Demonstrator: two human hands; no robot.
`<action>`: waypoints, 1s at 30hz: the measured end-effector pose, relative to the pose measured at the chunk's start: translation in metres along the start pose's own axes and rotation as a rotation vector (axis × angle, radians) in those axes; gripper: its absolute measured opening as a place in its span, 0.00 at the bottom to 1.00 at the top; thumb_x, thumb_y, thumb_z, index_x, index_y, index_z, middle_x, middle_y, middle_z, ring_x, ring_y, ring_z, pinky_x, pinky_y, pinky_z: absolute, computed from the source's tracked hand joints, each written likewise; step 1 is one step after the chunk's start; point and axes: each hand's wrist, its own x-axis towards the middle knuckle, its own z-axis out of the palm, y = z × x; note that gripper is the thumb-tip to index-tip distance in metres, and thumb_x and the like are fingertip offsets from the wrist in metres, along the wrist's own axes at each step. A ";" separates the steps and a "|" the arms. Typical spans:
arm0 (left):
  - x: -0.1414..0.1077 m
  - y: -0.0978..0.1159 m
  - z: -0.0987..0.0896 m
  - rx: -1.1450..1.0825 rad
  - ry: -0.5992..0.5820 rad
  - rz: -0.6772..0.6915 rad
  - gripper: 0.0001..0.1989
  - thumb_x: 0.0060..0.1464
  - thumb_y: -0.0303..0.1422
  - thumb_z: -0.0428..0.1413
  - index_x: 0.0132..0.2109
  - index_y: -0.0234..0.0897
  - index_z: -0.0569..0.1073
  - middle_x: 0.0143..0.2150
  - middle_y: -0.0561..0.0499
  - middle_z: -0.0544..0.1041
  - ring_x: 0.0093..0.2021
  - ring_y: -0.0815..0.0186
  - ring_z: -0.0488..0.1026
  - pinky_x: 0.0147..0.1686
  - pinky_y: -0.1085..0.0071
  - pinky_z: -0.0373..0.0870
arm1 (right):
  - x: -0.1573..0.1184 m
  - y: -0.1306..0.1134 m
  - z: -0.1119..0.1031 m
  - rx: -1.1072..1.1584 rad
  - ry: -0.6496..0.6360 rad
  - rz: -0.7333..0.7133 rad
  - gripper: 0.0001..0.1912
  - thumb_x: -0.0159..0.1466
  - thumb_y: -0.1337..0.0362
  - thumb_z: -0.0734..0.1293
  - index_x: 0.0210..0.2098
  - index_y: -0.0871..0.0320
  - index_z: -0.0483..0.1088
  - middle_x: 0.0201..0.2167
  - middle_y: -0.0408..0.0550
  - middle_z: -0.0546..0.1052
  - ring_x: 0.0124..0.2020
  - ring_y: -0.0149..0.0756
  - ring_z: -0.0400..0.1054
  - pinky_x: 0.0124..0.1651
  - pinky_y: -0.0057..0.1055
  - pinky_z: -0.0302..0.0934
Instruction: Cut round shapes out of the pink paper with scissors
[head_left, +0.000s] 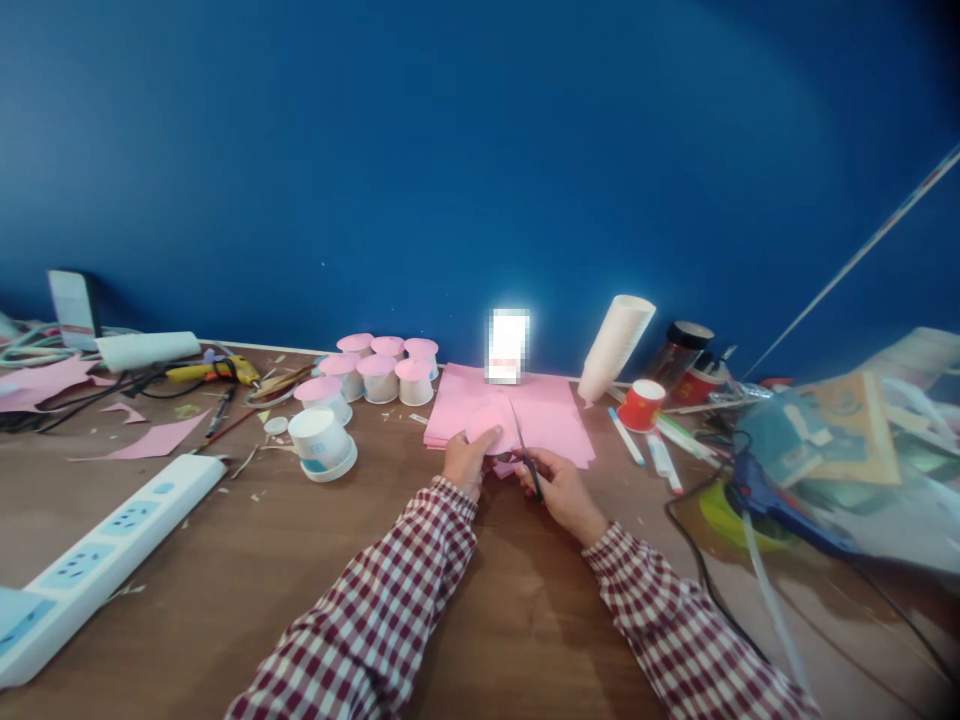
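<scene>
My left hand (469, 460) is closed on a piece of pink paper (487, 422) with a rounded edge, the thumb lying on top of it. In my right hand (564, 488) is a pair of scissors (529, 460), its blades pointing away from me along the right side of that piece. Both hands are over the front edge of a stack of pink paper sheets (555, 405). Small pink scraps hang below the piece between my hands. How far apart the blades are, I cannot make out.
Left of the stack stand several paper cups topped with pink discs (377, 365) and an upturned white cup (319, 440). A power strip (112, 560) and yellow glue gun (217, 372) lie left. Rightward are stacked white cups (616, 345), a red cup (641, 405) and a blue glue gun (780, 510).
</scene>
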 end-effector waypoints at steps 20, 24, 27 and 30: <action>-0.001 0.001 0.000 -0.001 0.032 -0.009 0.14 0.39 0.27 0.66 0.35 0.27 0.73 0.24 0.50 0.75 0.19 0.72 0.70 0.14 0.79 0.63 | 0.000 0.003 -0.001 -0.016 -0.014 0.007 0.19 0.58 0.55 0.69 0.44 0.61 0.73 0.20 0.39 0.66 0.21 0.28 0.60 0.24 0.26 0.59; 0.001 0.000 -0.001 0.004 0.030 0.002 0.14 0.38 0.28 0.66 0.35 0.27 0.74 0.24 0.50 0.75 0.19 0.72 0.70 0.15 0.79 0.64 | 0.000 0.004 -0.001 -0.013 -0.018 0.010 0.18 0.58 0.55 0.69 0.43 0.61 0.73 0.20 0.39 0.66 0.21 0.28 0.60 0.24 0.26 0.58; 0.002 -0.001 -0.002 0.017 0.019 0.002 0.14 0.38 0.29 0.66 0.34 0.27 0.74 0.23 0.50 0.74 0.19 0.72 0.69 0.15 0.79 0.64 | 0.000 0.004 0.000 0.006 -0.021 0.012 0.19 0.58 0.55 0.69 0.43 0.61 0.73 0.21 0.39 0.66 0.22 0.28 0.60 0.25 0.26 0.58; 0.002 -0.001 -0.002 0.041 0.024 0.002 0.15 0.37 0.29 0.67 0.34 0.27 0.74 0.23 0.49 0.75 0.19 0.71 0.70 0.15 0.78 0.64 | 0.000 0.002 0.001 0.016 -0.018 0.011 0.20 0.57 0.55 0.69 0.44 0.61 0.72 0.21 0.40 0.67 0.22 0.28 0.60 0.25 0.26 0.58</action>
